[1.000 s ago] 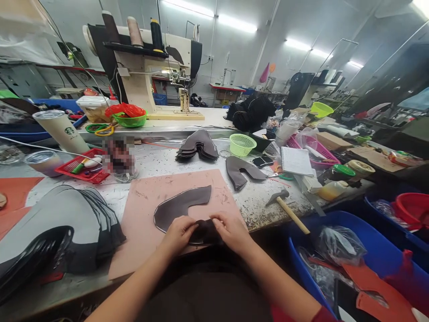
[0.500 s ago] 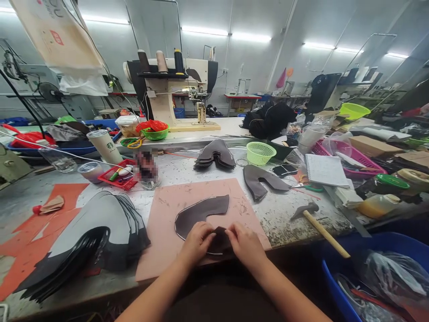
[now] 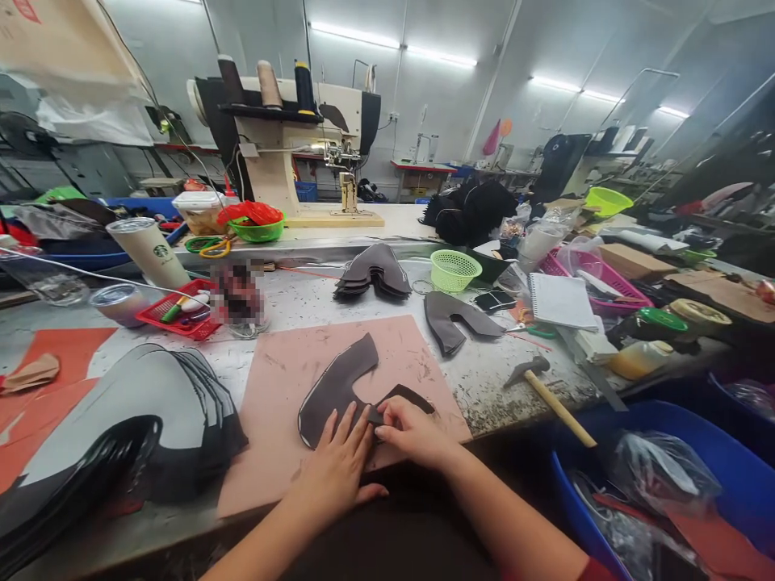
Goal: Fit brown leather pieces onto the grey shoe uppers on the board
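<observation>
1. My left hand [image 3: 340, 464] lies flat, fingers spread, over the dark curved piece [image 3: 333, 391] on the pink mat [image 3: 272, 387].
2. My right hand [image 3: 415, 432] pinches that piece's edge between thumb and fingers, over the mat's near side.
3. Left of the mat I have a thick grey-and-black stack [image 3: 142, 387].
4. Beyond the mat sit a smaller dark stack [image 3: 380, 268] and a sewing machine [image 3: 265, 177].
5. Right of the mat lies a hammer [image 3: 560, 410].

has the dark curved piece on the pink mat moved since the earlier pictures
Yes. Against the pink mat, the dark curved piece has turned: its far end has swung left, away from the mat's right edge.
</observation>
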`<state>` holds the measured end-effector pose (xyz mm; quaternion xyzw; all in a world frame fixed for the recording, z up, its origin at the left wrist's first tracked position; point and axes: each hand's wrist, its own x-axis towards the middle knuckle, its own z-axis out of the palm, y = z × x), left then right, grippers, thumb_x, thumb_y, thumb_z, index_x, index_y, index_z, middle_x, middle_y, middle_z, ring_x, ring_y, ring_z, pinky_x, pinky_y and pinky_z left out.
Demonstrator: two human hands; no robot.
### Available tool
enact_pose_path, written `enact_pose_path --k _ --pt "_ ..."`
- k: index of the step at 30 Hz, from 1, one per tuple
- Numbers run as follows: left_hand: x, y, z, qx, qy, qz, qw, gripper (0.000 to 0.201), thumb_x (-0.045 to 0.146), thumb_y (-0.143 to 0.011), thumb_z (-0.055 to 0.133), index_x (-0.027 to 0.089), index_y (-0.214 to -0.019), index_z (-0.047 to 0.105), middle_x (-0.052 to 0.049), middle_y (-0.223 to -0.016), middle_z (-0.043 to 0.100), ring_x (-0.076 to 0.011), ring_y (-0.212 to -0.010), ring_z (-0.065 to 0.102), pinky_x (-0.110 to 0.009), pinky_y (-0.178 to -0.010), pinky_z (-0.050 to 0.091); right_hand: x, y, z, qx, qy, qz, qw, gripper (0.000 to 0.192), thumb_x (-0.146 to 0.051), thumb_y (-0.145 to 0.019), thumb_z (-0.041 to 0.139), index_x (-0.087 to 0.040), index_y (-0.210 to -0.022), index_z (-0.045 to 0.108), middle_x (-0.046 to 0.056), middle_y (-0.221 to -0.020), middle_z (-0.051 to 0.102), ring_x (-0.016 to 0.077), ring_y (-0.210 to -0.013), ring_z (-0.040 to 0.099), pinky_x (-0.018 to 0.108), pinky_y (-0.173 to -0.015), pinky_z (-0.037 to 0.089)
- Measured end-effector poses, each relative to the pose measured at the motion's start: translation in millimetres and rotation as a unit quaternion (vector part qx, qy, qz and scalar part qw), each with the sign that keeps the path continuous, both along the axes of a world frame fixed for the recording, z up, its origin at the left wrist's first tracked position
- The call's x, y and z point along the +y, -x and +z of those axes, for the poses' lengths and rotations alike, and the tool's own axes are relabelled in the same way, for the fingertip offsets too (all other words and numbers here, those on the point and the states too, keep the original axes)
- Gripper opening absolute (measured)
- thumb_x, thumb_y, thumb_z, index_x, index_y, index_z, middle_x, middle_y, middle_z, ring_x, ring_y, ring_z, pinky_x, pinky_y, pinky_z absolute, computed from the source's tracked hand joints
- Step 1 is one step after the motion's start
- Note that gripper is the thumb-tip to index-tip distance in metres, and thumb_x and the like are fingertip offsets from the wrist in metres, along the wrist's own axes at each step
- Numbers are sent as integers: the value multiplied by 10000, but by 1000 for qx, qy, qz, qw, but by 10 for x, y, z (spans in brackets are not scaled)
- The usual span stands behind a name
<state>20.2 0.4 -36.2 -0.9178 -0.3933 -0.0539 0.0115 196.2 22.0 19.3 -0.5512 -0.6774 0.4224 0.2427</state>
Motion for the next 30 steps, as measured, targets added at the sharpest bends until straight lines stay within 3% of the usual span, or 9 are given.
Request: enact_pose_path --k 3,7,9,12,15,20,24,30 --pt "23 12 -23 1 2 -5 1000 781 669 -714 374 175 -1314 296 -143 -1335 360 -319 -1266 218 -518 -1004 203 -12 7 8 92 89 -9 992 75 -192 -679 520 -186 -618 478 2 -828 562 127 -765 524 229 -645 407" --pt "37 50 -13 -3 6 -13 1000 779 669 -732 331 198 -1341 208 -126 -1370 298 -286 -1266 237 -494 -1016 180 72 -103 14 225 180 -28 957 83 -264 -698 500 -194 -743 503 -29 -693 537 111 -675 511 227 -616 404" --pt "43 59 1 -4 9 -17 1000 770 673 -734 316 201 -1337 224 -119 -1371 295 -286 -1263 246 -493 -1014 184 161 -181 -40 231 154 -66 958 94 -277 -695 500 -195 -683 457 -50 -603 489 98 -592 476 222 -579 392" --pt "72 14 37 -14 -1 -22 1000 730 669 -736 321 198 -1294 338 -116 -1328 378 -297 -1230 313 -490 -1004 218 289 -292 -180 142 94 -135 976 169 -249 -653 540 -204 -609 383 -81 -512 404 86 -490 410 214 -496 358" --pt "140 -113 65 -39 -32 -21 999 734 661 -747 310 134 -1248 409 -153 -1294 416 -282 -1211 350 -435 -1004 255 344 -352 -298 77 54 -158 983 162 -230 -634 560 -204 -634 400 -75 -533 433 94 -501 434 224 -504 373" --pt "259 -288 -19 -55 -75 -28 995 839 678 -743 275 45 -1292 305 -202 -1293 394 -264 -1194 380 -359 -969 313 300 -363 -312 7 -9 -163 987 157 -212 -638 565 -202 -762 468 -37 -625 522 126 -604 519 257 -603 413" --pt "281 -289 -95 -44 -96 -30 994 861 685 -741 258 60 -1331 216 -188 -1305 383 -260 -1198 374 -365 -992 271 252 -374 -268 -28 -38 -148 988 121 -203 -661 553 -205 -755 478 -15 -673 560 139 -654 547 262 -634 422" --pt "307 -297 -62 -29 -129 -45 990 860 695 -736 246 89 -1343 190 -144 -1317 383 -247 -1201 371 -359 -1001 242 249 -403 -284 -62 -74 -145 985 121 -182 -678 568 -209 -763 486 -4 -694 577 140 -659 550 250 -629 412"
